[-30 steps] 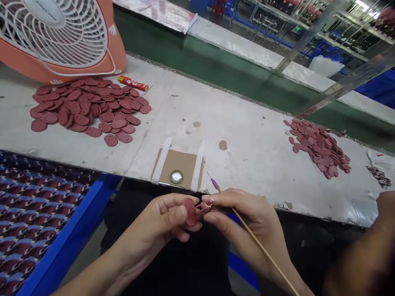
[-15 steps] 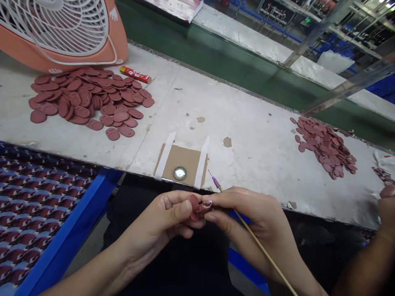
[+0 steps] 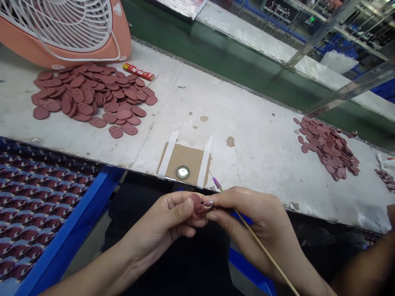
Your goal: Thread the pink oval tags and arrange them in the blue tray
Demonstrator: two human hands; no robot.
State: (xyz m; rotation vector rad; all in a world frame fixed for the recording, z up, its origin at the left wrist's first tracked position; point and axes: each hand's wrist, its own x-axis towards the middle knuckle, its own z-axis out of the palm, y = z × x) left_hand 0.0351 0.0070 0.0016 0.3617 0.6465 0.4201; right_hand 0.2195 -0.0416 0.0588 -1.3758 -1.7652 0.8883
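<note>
Over my lap, my left hand [image 3: 174, 216] pinches a small maroon figurine [image 3: 199, 206] by its oval, disc-like part between thumb and fingers. The thumb and forefinger of my right hand [image 3: 256, 211] close on the figurine's other end, which shows dark and whitish bits too small to make out. A thin wooden stick [image 3: 267, 251] with a purple needle tip [image 3: 217, 182] is also tucked in my right hand, its needle pointing up and left. Just beyond my hands, a brown cardboard piece [image 3: 188, 158] with two white strips bears a round, shiny ornament [image 3: 183, 172] with a beaded rim.
A heap of maroon oval pieces [image 3: 89, 92] lies left, below an orange fan [image 3: 126, 37] and beside a red-yellow packet [image 3: 138, 72]. Another maroon heap [image 3: 327, 146] lies right. A tray of maroon figures [image 3: 31, 213] stands lower left. Another person's arm [image 3: 370, 263] shows at right.
The view has shifted slightly, so the table's things appear a little to the right. My hands keep the same grip on the figurine. The other person's hand at right has moved mostly out of view.
</note>
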